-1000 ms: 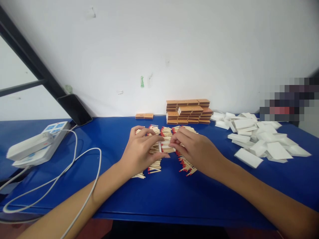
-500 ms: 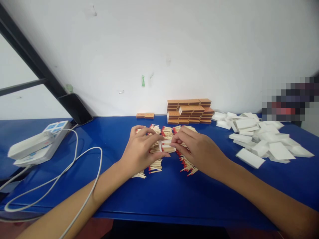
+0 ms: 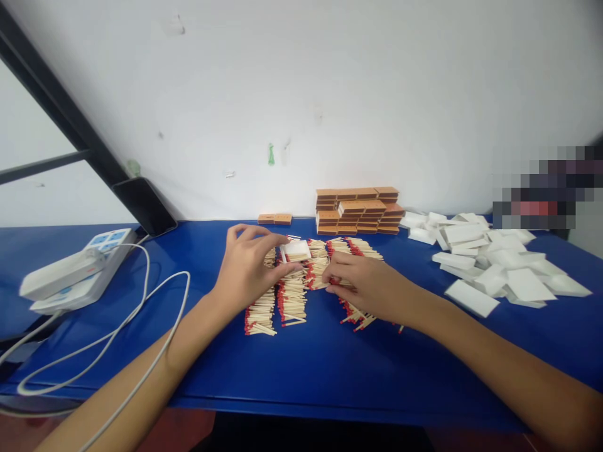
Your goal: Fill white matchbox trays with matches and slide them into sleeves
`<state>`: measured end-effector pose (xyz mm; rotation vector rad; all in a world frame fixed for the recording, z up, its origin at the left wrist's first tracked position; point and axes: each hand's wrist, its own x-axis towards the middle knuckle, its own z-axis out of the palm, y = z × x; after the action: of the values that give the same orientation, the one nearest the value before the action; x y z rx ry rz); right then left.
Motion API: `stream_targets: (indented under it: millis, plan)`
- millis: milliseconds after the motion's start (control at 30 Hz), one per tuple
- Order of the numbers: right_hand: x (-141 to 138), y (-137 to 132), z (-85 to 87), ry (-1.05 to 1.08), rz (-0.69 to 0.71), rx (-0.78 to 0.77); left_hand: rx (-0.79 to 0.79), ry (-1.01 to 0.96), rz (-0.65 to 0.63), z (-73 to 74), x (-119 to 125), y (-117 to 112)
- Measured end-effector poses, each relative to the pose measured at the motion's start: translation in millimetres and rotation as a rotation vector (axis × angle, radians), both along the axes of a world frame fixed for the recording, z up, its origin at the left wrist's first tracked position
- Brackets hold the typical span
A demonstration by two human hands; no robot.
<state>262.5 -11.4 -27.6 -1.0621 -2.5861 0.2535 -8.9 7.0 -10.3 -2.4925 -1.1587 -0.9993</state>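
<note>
My left hand (image 3: 249, 260) grips a white matchbox tray (image 3: 300, 250) between thumb and fingers. Some pale matchsticks lie along the near side of this tray, and it is held above the rows of red-tipped matches (image 3: 294, 298) on the blue table. My right hand (image 3: 365, 282) is down at the matches right of the tray, its fingers curled together against the thumb. What is between those fingertips, if anything, is too small to make out. More matches (image 3: 362, 247) show behind the right hand, and others stick out under it.
Stacked brown matchboxes (image 3: 358, 210) stand against the wall, with two more matchboxes (image 3: 274, 219) to their left. White empty trays (image 3: 499, 257) are heaped at the right. At the left are a power strip (image 3: 101, 257), a looping white cable (image 3: 146, 289) and a dark phone-like slab (image 3: 145, 206).
My left hand has moved the tray left and away from me. My right hand has come off the tray and is lower, at the matches.
</note>
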Motion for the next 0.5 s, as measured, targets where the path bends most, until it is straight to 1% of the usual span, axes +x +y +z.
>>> stream_targets:
  millis: [100,200,400,500]
  plan:
    - [-1.1,2.3,-7.7,-0.003,-0.048,0.045,0.007,0.032,-0.039,-3.7,4.8,-2.9]
    - [-2.4,2.2,-9.8,0.008,-0.094,0.104,0.002,0.036,-0.048,-5.1,7.7,-4.9]
    - [-2.1,2.5,-9.1,0.06,-0.067,0.09,-0.009,0.036,-0.041,-3.2,7.1,-5.0]
    - [-0.7,2.4,-5.8,0.072,-0.075,0.089,-0.012,0.039,-0.04,-3.7,6.8,-4.5]
